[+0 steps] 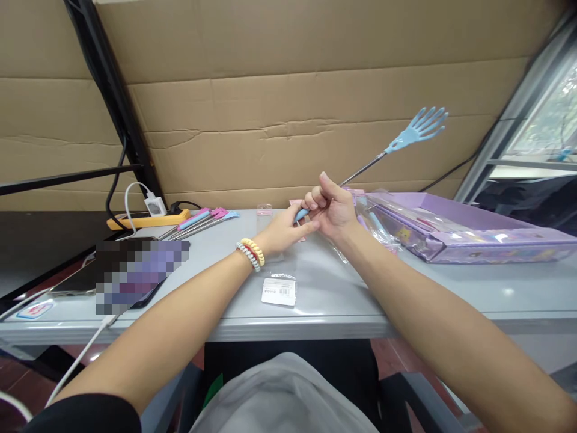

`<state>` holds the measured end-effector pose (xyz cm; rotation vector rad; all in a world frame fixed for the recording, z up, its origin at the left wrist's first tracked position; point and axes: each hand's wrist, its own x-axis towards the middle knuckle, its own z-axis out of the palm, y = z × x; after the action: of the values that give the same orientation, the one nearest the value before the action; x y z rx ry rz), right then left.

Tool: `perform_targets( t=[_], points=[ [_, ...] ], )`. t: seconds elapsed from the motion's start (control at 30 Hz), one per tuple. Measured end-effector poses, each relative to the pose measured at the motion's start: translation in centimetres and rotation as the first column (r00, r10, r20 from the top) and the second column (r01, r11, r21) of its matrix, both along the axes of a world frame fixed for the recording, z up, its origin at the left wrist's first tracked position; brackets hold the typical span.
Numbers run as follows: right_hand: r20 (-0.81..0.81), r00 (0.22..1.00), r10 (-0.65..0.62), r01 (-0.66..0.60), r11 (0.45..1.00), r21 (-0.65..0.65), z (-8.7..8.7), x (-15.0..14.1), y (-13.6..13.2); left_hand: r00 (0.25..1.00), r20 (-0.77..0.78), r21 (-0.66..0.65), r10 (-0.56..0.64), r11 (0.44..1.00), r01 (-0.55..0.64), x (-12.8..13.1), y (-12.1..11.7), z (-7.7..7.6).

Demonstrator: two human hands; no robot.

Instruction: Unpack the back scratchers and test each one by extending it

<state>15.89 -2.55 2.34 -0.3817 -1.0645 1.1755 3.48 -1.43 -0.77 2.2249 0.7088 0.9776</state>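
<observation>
Brown cardboard panels (270,108) form the background behind a grey surface (491,288), with a window (543,114) beyond the purple box (509,246), my landmark, which sits at the right. From my remote seat, through the head camera, I see two bare forearms reaching in from the near side, their hands meeting to the left of the purple box.

I see the right hand's (331,207) grip closed around the lower part of a back scratcher (363,169), thumb pointing up. Its metal rod slants up and rightward from that hand, so the light blue, finger-shaped head shows above the left part of the purple box. The left hand (286,228), with coiled bands (252,252) at the wrist, is beside the blue handle end; I cannot tell whether that grip pinches it or only touches it.

Touching or just beside the left end of the purple box, I see clear packets (378,225). Nearer to me than the box and to its left lies a clear bag with a white label (278,291). Well left of the box are more back scratchers (207,219) in pink and blue, an orange power strip (148,221) and a white charger (155,205).
</observation>
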Motion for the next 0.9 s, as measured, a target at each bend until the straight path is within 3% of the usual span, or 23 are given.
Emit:
perform_targets(
  t=[0.1,0.4,0.9],
  points=[
    [0.009,1.0,-0.019,0.018,1.0,0.006,0.0,-0.1,-0.1,1.0,-0.013,0.059,-0.014,0.998,0.015,-0.2,0.2,-0.1],
    [-0.011,1.0,0.009,-0.008,1.0,0.027,0.1,-0.1,-0.5,0.977,-0.114,0.267,0.182,0.953,-0.147,1.0,0.4,-0.6],
    [-0.066,0.991,-0.113,0.111,0.993,-0.039,0.4,-0.8,-0.9,0.905,-0.209,0.401,0.371,0.876,-0.267,1.0,-0.4,0.0]
  ],
)
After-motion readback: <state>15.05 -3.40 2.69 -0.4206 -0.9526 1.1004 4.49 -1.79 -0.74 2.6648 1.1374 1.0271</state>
